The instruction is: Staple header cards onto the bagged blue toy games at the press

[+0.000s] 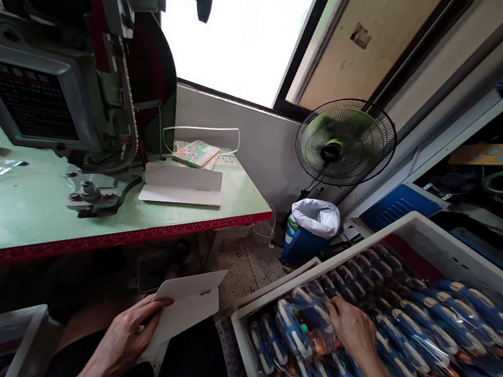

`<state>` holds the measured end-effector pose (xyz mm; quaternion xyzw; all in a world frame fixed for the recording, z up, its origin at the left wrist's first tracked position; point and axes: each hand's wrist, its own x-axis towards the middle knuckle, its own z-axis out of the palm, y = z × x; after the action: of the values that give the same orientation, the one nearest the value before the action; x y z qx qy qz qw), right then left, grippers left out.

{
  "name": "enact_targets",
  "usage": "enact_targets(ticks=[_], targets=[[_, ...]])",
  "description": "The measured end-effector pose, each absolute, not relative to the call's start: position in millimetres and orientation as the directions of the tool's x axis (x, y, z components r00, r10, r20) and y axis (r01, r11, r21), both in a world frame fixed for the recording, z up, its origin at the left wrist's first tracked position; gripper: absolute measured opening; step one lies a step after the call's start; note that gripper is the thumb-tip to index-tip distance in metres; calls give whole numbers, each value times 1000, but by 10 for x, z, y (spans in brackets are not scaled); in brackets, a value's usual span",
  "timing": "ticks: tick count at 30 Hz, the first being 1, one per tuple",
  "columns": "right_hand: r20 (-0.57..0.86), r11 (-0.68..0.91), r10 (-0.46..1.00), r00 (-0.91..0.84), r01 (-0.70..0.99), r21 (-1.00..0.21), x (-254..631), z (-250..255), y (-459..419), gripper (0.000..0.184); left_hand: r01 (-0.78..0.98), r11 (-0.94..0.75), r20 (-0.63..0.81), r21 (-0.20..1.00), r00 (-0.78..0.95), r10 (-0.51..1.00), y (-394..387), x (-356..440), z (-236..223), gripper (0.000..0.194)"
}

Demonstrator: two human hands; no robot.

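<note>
Over my lap, my left hand (127,336) pinches a folded white card (190,304) with a small slot cut near its crease. At the right, my right hand (351,325) reaches into a white crate (238,323). Its fingers are closed on the edge of a clear bag around a blue-and-white toy (291,330), with small coloured parts showing inside. Rows of similar bagged blue-and-white toys (411,345) fill the crate beneath and beyond that hand. Another folded white card (182,187) lies on the green tabletop.
A green stapling-type machine (106,58) stands on the green table (21,208), whose edge is red. Small printed cards (198,153) lie behind the white card. Beyond are a floor fan (345,142) and a lined bin (315,218). A second crate (31,332) sits at lower left.
</note>
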<state>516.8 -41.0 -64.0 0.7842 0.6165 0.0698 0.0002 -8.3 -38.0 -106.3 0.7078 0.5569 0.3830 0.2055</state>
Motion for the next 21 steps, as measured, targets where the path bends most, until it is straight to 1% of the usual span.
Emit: enact_targets(ticks=[1,5,9,10,12,14,18,20,21], targets=[[93,-255,964,248,965,66,5209,-713,-391,33,625,-302,315,720,93,945,-390,-40,-1073,31],[55,-364,928,368,928,-78,5448,-1020,-338,30,626,-291,302,724,93,949,-438,-49,-1198,31],[27,-408,909,417,899,-159,5640,-1075,-312,36,655,-252,281,713,63,958,-476,-206,-1364,30],[4,-392,916,401,896,-207,5678,-1046,-309,38,663,-246,278,707,59,959,-482,-241,-1396,30],[-43,-331,940,338,876,-352,5749,-950,-309,43,673,-241,272,699,61,960,-487,-292,-1444,29],[-50,-281,954,294,829,-484,5791,-812,-311,46,673,-244,278,699,59,959,-483,-315,-1466,29],[7,-268,943,333,771,-578,5607,-413,-327,46,673,-255,294,695,57,954,-458,-252,-1407,31],[-40,-239,957,289,698,-675,5321,-185,-350,47,680,-259,289,686,72,955,-459,-143,-1323,33],[-83,-229,965,250,635,-738,5136,-81,-367,47,684,-260,280,681,85,956,-470,-65,-1273,34]])
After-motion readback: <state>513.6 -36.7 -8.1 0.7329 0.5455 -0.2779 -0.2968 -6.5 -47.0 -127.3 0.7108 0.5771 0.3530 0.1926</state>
